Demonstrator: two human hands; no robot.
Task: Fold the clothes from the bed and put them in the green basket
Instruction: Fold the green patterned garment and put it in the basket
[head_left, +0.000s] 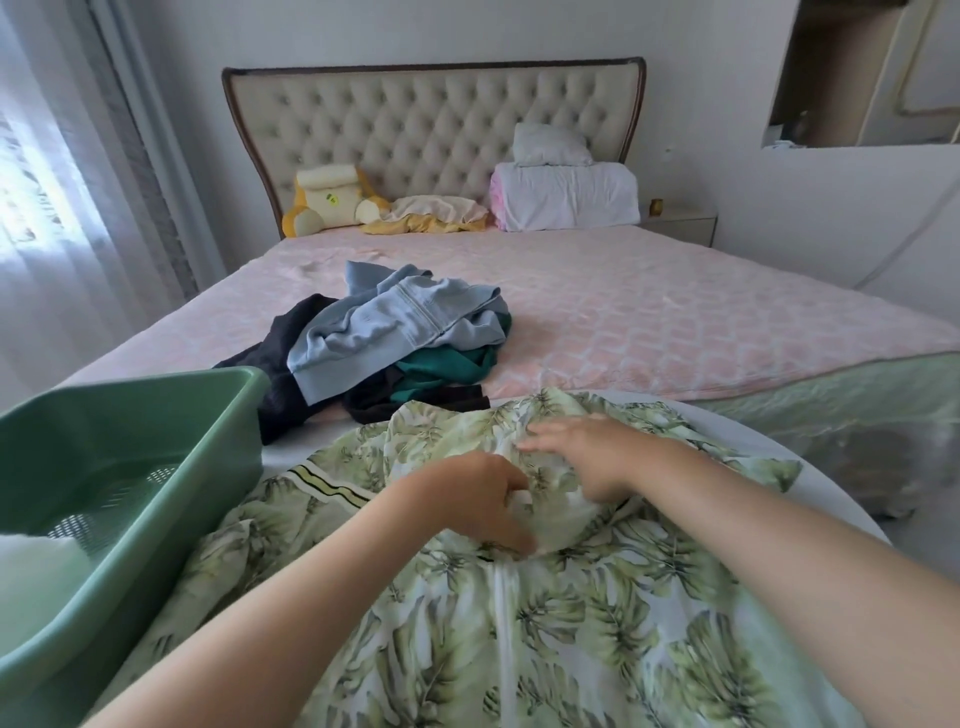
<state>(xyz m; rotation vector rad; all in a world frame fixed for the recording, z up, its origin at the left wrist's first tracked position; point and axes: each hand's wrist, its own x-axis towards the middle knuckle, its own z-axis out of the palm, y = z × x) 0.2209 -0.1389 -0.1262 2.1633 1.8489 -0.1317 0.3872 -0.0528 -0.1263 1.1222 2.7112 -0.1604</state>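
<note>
Partway through the laundry, a person stands at a round white counter (280, 457) set against the foot of the bed (675, 312), working on a leaf-print garment (571, 639) spread across it. The step in hand appears to be the flattening and gathering of this piece before its first fold; no clean fold line shows yet, and the cloth is bunched at its middle. The left hand (478, 499) is curled, its fingers (511, 488) pinching a pale ridge of the fabric near the centre seam. The right hand (587, 452) lies just beyond it, fingers (540, 441) straight and flat on the print, gripping nothing. Both hands touch the garment, which runs out from under them on every side, one hem reaching toward the viewer and one corner nearing the counter's far right rim. The next move likely calls for smoothing the bunched middle, then carrying one side over the other. The green basket (130, 441) waits at the left, its rim just beside the garment, with something white (36, 566) already inside. A pile of clothes (395, 332) in pale blue, dark green and black remains unfolded on the bed beyond, so the job looks far from done.
</note>
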